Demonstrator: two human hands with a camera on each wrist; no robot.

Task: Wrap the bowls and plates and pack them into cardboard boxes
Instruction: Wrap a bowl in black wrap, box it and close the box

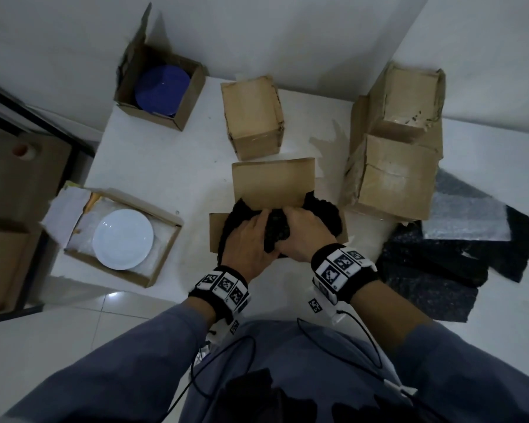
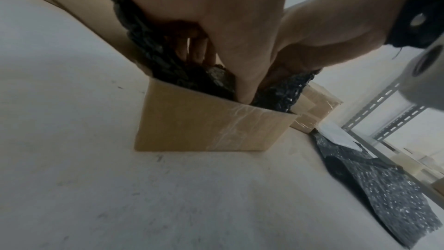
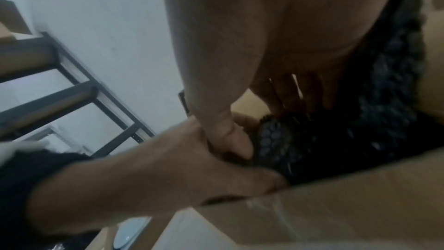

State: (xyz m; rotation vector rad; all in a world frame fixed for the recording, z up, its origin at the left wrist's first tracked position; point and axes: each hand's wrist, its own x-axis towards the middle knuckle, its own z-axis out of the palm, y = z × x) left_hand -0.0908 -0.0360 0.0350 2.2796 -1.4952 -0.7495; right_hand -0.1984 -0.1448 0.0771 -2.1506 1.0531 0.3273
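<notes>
- Centrally, an open cardboard box stands on the white tabletop; both hands are down in its mouth, side by side and touching, fingers curled around a bundle of black bubble wrap that fills the box and bulges over its rim.
- Left hand grips the bundle's left part, right hand its right part; what is wrapped inside cannot be seen.
- Room around that box: bare tabletop to its left and toward the person, a closed tall box just behind it, and stacked boxes close on its right.
- Further left of the central box, a white glossy round plate lies in a shallow carton lined with clear wrap; behind-left, blue plates sit in a deeper open box.
- Right of the central box, loose sheets of black and silvery bubble wrap lie flat.
- Only the left wrist view shows the box's front wall with glossy tape and a grey slotted rack beyond.
- Only the right wrist view shows a dark-framed shelf by the wall.
</notes>
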